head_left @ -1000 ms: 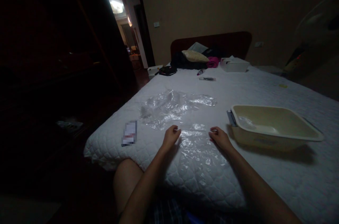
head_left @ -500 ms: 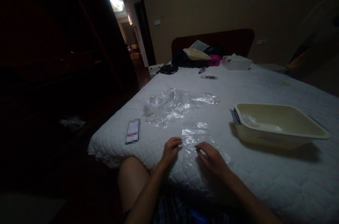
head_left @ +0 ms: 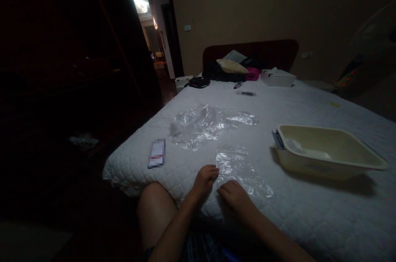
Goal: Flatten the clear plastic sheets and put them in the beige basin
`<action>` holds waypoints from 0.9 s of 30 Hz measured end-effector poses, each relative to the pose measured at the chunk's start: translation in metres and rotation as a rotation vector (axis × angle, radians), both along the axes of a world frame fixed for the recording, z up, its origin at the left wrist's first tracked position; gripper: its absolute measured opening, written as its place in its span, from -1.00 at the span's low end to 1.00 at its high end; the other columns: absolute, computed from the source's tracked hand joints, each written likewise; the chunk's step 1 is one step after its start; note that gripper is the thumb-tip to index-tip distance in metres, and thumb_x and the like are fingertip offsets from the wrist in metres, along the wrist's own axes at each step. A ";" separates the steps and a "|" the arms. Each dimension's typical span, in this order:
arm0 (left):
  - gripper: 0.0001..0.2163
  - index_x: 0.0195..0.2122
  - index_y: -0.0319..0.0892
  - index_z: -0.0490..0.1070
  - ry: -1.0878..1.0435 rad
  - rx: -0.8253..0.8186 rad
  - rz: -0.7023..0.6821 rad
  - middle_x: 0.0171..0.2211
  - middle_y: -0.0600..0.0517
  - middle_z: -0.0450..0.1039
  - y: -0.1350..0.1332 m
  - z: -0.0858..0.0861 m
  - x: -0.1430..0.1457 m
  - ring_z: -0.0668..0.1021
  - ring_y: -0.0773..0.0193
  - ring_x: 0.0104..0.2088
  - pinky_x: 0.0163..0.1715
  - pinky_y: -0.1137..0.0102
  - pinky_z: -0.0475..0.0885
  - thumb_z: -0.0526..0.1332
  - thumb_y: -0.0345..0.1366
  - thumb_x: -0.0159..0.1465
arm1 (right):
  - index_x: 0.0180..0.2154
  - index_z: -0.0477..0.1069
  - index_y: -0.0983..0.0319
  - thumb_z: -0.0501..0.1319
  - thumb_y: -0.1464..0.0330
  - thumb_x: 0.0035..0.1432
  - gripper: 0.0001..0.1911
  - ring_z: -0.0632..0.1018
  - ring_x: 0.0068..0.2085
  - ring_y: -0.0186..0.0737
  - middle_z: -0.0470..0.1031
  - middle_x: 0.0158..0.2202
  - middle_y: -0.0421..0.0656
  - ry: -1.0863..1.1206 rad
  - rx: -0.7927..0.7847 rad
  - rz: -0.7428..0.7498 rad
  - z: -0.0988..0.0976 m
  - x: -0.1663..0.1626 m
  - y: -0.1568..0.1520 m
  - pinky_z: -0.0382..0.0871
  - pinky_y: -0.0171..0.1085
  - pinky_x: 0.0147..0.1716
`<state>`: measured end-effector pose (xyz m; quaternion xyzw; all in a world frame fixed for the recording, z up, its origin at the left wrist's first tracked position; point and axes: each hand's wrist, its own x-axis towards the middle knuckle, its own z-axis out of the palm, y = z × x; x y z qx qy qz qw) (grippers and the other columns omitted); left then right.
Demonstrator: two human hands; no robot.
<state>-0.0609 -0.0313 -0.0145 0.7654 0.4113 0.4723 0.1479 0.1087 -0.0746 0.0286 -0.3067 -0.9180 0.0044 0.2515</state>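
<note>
A clear, creased plastic bag [head_left: 236,163] lies flat on the white quilted bed, just beyond my hands. At its left edge, my left hand [head_left: 206,179] is closed, fingertips pinching the film. My right hand [head_left: 237,198] is curled closed at the bag's near-left corner, close to the left hand; its fingertips are partly hidden but seem to grip the film. Farther back spreads a crumpled heap of clear plastic bags [head_left: 207,123].
To the right stands a cream plastic bin [head_left: 328,163] with grey handles and some clear plastic inside. A phone [head_left: 157,153] lies at left near the bed's edge. A white box [head_left: 278,78], a pink roll [head_left: 253,74] and dark clothes [head_left: 221,73] sit by the headboard.
My right hand has moved left and nearer to me, toward the left hand, and its fingers have drawn together. The left hand stays by the bag's left edge. The view has shifted slightly.
</note>
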 end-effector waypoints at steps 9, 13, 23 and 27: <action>-0.84 -0.26 -0.15 0.42 0.113 0.071 -0.002 -0.20 -0.02 0.46 -0.006 0.004 0.000 0.43 0.20 -0.07 -0.11 0.22 0.35 0.13 -0.47 0.16 | -0.18 0.36 0.22 0.02 0.30 0.13 -0.74 0.50 -0.27 -0.21 0.49 -0.26 -0.11 0.489 -0.546 -0.169 0.026 0.009 0.048 0.36 -0.23 -0.24; -0.88 -0.32 -0.15 0.42 0.113 0.047 -0.011 -0.20 -0.01 0.46 -0.006 0.005 0.000 0.42 0.20 -0.06 -0.11 0.24 0.34 0.14 -0.45 0.16 | -0.17 0.35 0.22 0.04 0.27 0.11 -0.73 0.51 -0.34 -0.23 0.49 -0.36 -0.15 0.491 -0.570 -0.179 0.028 0.012 0.067 0.36 -0.26 -0.32; -0.65 -0.11 -0.15 0.32 -0.038 -0.055 0.092 -0.10 -0.06 0.32 -0.007 0.007 0.008 0.38 0.23 -0.07 -0.07 0.24 0.31 0.09 -0.54 0.07 | -0.19 0.34 0.26 0.11 0.20 0.02 -0.66 0.49 -0.41 -0.24 0.45 -0.44 -0.16 0.633 -0.836 -0.141 0.019 0.017 0.071 0.36 -0.29 -0.43; -0.70 -0.18 -0.13 0.38 0.029 -0.001 0.078 -0.18 -0.03 0.35 -0.008 0.010 0.010 0.39 0.22 -0.12 -0.11 0.24 0.32 0.12 -0.51 0.05 | -0.27 0.38 0.26 0.14 0.16 -0.01 -0.67 0.48 -0.42 -0.23 0.46 -0.44 -0.15 0.595 -0.864 -0.123 0.016 0.019 0.066 0.35 -0.28 -0.43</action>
